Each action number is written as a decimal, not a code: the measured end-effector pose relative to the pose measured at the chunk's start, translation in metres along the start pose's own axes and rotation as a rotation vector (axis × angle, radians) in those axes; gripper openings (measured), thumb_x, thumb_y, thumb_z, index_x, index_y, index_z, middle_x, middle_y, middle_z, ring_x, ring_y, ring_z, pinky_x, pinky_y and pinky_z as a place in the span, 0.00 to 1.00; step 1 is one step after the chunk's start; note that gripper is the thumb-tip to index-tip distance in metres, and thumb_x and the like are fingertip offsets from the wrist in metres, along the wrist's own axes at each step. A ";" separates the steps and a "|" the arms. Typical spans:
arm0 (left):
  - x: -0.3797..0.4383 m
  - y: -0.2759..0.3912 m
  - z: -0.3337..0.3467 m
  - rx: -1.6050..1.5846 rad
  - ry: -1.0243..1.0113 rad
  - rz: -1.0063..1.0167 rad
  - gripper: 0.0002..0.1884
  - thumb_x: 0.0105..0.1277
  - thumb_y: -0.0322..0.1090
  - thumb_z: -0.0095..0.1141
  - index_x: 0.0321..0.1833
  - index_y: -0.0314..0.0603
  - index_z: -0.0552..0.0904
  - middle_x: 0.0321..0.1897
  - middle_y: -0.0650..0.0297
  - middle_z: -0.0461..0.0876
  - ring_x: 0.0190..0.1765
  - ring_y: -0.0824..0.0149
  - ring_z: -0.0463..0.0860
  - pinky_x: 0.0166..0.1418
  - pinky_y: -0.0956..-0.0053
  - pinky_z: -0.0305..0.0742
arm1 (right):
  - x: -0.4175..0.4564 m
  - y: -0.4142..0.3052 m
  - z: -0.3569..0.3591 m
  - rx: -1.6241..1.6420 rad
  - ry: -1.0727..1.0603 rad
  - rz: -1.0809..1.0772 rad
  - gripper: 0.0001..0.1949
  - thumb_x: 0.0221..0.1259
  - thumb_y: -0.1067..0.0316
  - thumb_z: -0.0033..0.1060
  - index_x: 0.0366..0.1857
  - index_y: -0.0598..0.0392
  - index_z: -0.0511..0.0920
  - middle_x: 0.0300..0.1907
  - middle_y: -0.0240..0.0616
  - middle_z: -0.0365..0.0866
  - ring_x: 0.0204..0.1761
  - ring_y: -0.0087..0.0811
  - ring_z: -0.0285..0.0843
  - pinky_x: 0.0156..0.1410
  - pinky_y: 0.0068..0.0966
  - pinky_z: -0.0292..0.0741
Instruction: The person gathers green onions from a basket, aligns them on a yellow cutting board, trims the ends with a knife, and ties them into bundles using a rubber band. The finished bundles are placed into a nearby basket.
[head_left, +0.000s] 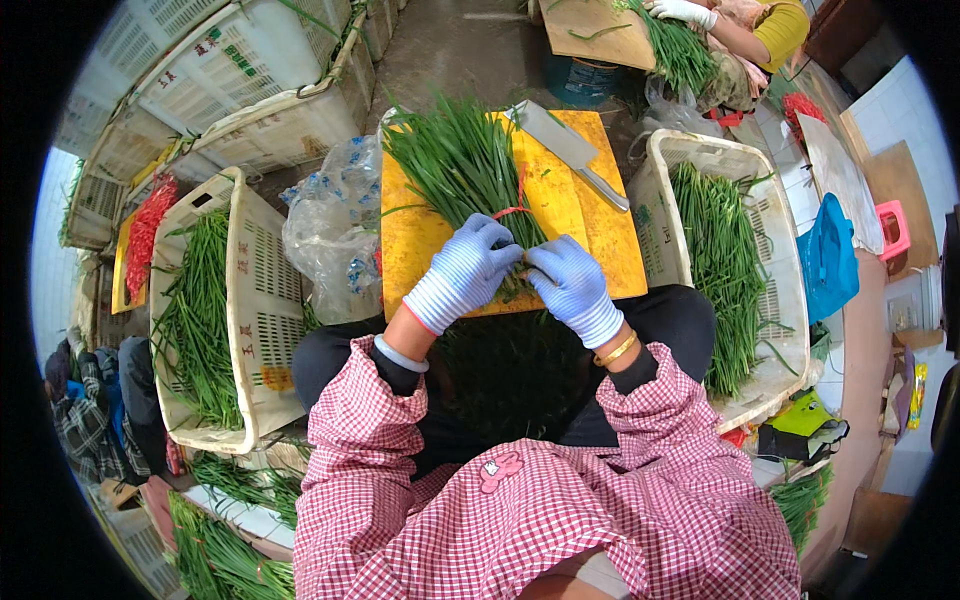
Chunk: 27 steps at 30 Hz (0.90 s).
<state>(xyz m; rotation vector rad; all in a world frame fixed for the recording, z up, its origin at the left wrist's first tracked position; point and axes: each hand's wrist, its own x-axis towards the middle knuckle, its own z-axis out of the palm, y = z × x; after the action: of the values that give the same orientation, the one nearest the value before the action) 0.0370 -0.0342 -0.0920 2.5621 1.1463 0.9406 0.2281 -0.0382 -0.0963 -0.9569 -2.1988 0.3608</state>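
Observation:
A bunch of garlic chives (472, 161), bound with a red tie (511, 212), lies on a yellow cutting board (405, 259), its leaf tips pointing away from me. My left hand (480, 255), in a blue-and-white knit glove, grips the bunch's stem end just below the tie. Fingertips of my gloved right hand (568, 281) pinch at the stem ends, meeting the left fingers. The stems between my hands are mostly covered. To the right of the bunch, a cleaver (559, 139) rests on the board with its handle (606, 190) towards the lower right.
White plastic crates hold loose chives at left (244, 300) and right (679, 225). Clear plastic bags (334, 240) lie left of the board. Red ties (150, 225) hang at far left. Another person's gloved hand (681, 11) touches chives on a board (596, 34) ahead.

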 end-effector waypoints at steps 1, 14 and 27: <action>-0.003 0.000 0.001 -0.019 0.001 0.007 0.12 0.45 0.23 0.62 0.35 0.40 0.82 0.36 0.58 0.78 0.45 0.53 0.76 0.46 0.64 0.75 | 0.000 0.002 -0.001 0.045 -0.036 -0.016 0.13 0.47 0.66 0.66 0.38 0.58 0.80 0.32 0.42 0.79 0.38 0.44 0.76 0.44 0.34 0.74; 0.018 -0.024 0.037 0.122 -0.020 -0.111 0.20 0.54 0.34 0.50 0.50 0.35 0.75 0.59 0.46 0.69 0.66 0.44 0.63 0.65 0.43 0.57 | 0.036 0.051 -0.007 0.096 -0.275 -0.109 0.13 0.39 0.67 0.70 0.34 0.52 0.82 0.40 0.37 0.77 0.47 0.42 0.71 0.53 0.33 0.71; -0.010 -0.042 0.050 0.039 -0.012 -0.118 0.25 0.58 0.37 0.51 0.60 0.35 0.72 0.66 0.45 0.63 0.72 0.46 0.56 0.71 0.48 0.49 | 0.029 0.021 -0.038 0.382 -0.514 -0.327 0.06 0.42 0.69 0.61 0.20 0.56 0.74 0.25 0.37 0.72 0.33 0.40 0.70 0.38 0.33 0.69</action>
<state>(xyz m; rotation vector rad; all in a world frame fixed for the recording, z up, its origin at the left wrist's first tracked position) 0.0370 -0.0078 -0.1529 2.4939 1.3088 0.8826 0.2518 -0.0039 -0.0656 -0.3048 -2.5529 0.9082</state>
